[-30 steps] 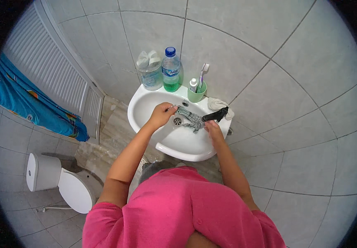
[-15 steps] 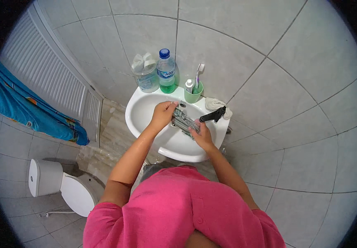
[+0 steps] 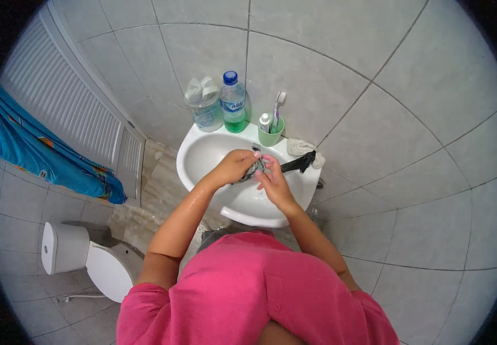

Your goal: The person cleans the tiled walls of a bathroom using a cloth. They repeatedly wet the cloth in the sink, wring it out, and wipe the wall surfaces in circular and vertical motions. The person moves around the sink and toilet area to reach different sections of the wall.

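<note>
Over the white sink (image 3: 194, 164), a wet-looking grey striped cloth (image 3: 253, 170) is bunched between my two hands. My left hand (image 3: 232, 168) is closed on its left side, thumb and fingertips pinching the upper edge. From the right, my right hand (image 3: 274, 183) curls its fingers and thumb around the cloth's other side, and the two hands' fingertips almost meet. Much of the cloth is hidden by the fingers. Just right of my right hand, the black faucet (image 3: 299, 164) reaches over the basin.
Along the sink's back ledge stand a clear tub (image 3: 207, 115) with a white bag on top, a bottle (image 3: 233, 103) with green liquid, and a green cup (image 3: 270, 135) holding a toothbrush and tube. A whitish cloth (image 3: 299, 147) lies behind the faucet. A toilet (image 3: 107, 270) is at lower left.
The cloth was stretched between my hands and is now gathered into a small bunch. My hands have come closer together, the right one moving up and left.
</note>
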A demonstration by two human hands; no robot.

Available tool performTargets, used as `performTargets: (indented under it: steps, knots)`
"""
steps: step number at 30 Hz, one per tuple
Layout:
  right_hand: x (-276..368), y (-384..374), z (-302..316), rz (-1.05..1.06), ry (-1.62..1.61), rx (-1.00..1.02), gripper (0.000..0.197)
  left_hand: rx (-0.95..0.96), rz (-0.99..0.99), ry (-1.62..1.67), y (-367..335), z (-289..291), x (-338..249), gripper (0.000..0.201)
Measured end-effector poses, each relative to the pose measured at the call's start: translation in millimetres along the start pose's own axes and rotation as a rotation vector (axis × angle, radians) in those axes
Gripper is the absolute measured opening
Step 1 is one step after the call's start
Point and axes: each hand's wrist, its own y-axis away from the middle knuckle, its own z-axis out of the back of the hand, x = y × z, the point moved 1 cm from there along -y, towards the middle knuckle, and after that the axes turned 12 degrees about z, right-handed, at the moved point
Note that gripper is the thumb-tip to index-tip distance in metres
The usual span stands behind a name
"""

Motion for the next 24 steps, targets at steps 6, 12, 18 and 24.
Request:
performTargets:
  steps: [6, 12, 18, 24]
  knots:
    - [22.2, -0.7, 25.6, 0.025, 0.014, -0.084, 0.023, 0.192, 0.026, -0.121, 0.5, 13.5, -6.8, 0.022]
    - [54.7, 1.2, 54.2, 0.056, 0.153, 0.092, 0.022, 0.056, -0.245, -0.732, -0.9, 8.9, -10.9, 0.021]
    - [87.7, 6.4, 62.5, 0.021, -0.065, -0.005, 0.022, -0.390, -0.492, -0.756, 14.0, 3.0, -72.9, 0.019]
    - [88.2, 15.5, 76.2, 0.077, 0.310, 0.288, 0.032, 0.048, -0.256, -0.060, -4.9, -2.0, -37.3, 0.014]
